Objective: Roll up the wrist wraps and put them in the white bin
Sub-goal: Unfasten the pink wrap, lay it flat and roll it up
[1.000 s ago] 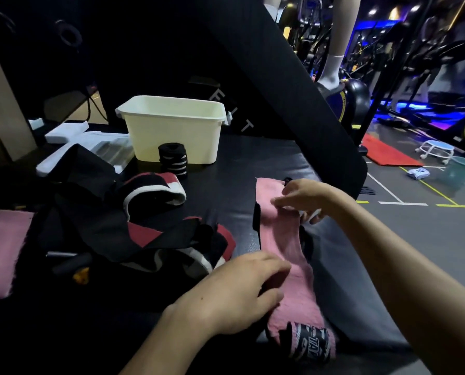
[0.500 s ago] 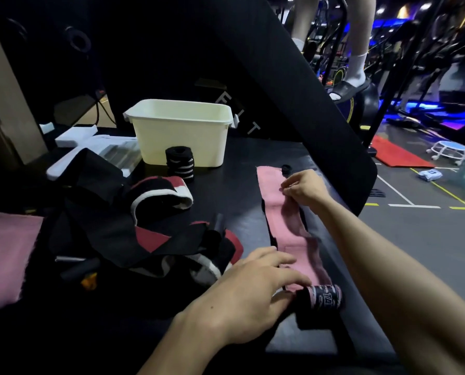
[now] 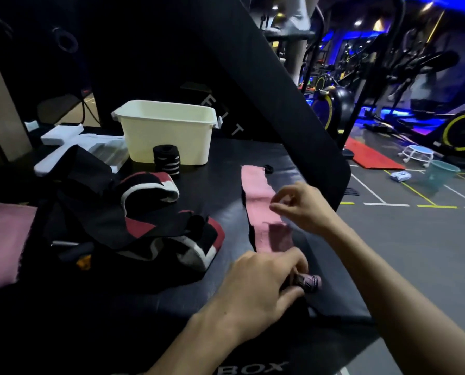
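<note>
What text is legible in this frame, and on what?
"BOX": white letters on the black mat, near edge.
"FIT": partial pale letters on the black slanted panel behind the white bin.
Print on the pink wrap rolled end: too blurred to read.

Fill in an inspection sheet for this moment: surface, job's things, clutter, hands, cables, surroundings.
Surface: black padded mat.
Job's things: pink wrist wrap lies stretched out flat, its near end rolled; white bin stands at the back; a rolled black wrap stands upright in front of the bin, outside it; unrolled red, white and black wraps lie heaped at left.
Clutter: white foam pieces left of the bin; pink cloth at far left.
Hands: left hand grips the rolled end; right hand is above the strip, fingers loosely curled.
Cables: dark cable behind the foam.
Surroundings: gym floor, exercise machines, red mat.
</note>
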### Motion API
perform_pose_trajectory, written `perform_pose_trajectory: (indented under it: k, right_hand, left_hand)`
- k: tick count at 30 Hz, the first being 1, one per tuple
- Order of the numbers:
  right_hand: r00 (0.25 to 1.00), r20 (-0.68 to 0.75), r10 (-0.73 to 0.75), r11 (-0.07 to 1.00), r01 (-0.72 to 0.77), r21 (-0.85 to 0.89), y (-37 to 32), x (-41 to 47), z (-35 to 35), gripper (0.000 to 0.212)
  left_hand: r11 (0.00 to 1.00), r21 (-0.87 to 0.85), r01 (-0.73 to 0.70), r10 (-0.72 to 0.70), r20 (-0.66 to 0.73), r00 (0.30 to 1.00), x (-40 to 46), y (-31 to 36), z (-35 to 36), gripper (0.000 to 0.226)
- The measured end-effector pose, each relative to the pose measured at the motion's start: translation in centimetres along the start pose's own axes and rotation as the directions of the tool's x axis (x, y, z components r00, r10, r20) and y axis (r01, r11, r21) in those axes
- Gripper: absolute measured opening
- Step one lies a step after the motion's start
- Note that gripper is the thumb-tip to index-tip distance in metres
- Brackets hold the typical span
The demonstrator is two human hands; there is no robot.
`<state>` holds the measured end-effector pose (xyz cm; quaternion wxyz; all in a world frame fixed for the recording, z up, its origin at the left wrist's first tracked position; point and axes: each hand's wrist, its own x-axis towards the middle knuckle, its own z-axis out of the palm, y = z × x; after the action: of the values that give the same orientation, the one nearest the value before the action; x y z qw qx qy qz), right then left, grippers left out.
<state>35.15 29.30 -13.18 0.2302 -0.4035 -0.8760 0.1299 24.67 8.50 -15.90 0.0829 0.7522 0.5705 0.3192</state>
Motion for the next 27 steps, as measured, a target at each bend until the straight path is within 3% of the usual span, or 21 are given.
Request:
perform_pose_trajectory:
  k: [3,6,8,11,13,15,19,21,27]
  right_hand:
    - [1.000,-0.008,0.002,1.000,-0.001,0.024,-0.8,-4.2,-1.2,0.010]
    - [0.986,0.167,0.026,0.995,-0.042,0.093,-1.1,-7.5,-1.2,0.012]
    - [0.970,0.237,-0.050,0.991,0.019,0.130,-1.3,-9.4,-0.6,0.006]
    - [0.982,0.171,-0.073,0.989,0.050,0.139,-1.3,-11.3,0.5,0.015]
    - [0.992,0.119,-0.050,0.989,0.033,0.141,-1.2,-12.3,1.3,0.044]
    - [0.998,0.048,-0.038,0.985,0.029,0.169,-0.9,-13.0,2.2,0.055]
    - [0.997,-0.071,-0.031,0.986,0.042,0.161,-0.7,-13.6,3.0,0.025]
    - [0.995,-0.096,-0.037,0.987,0.052,0.153,-0.8,-13.7,3.1,0.020]
    - [0.989,-0.145,-0.014,0.984,0.039,0.173,-1.2,-14.2,3.1,0.016]
  left_hand:
    - [0.994,-0.102,-0.036,0.025,-0.110,0.994,-0.7,0.4,-0.3,0.038]
    - [0.986,-0.158,-0.053,0.026,-0.166,0.986,-1.5,0.2,-1.1,0.047]
    - [0.980,-0.191,-0.056,0.026,-0.155,0.988,-2.2,0.1,-1.4,0.050]
    - [0.964,-0.260,-0.045,0.023,-0.085,0.996,-3.2,0.2,-1.4,0.055]
    - [0.961,-0.273,-0.037,0.024,-0.049,0.999,-3.9,0.4,-1.2,0.057]
    - [0.957,-0.292,0.002,-0.014,-0.040,0.999,-4.5,0.5,-1.1,0.057]
    - [0.920,-0.368,0.130,-0.144,-0.011,0.989,-5.7,0.4,-0.6,0.048]
    - [0.910,-0.385,0.152,-0.169,-0.010,0.986,-6.2,0.6,-0.4,0.040]
    - [0.953,-0.294,0.079,-0.069,0.047,0.997,-7.7,0.9,0.3,0.033]
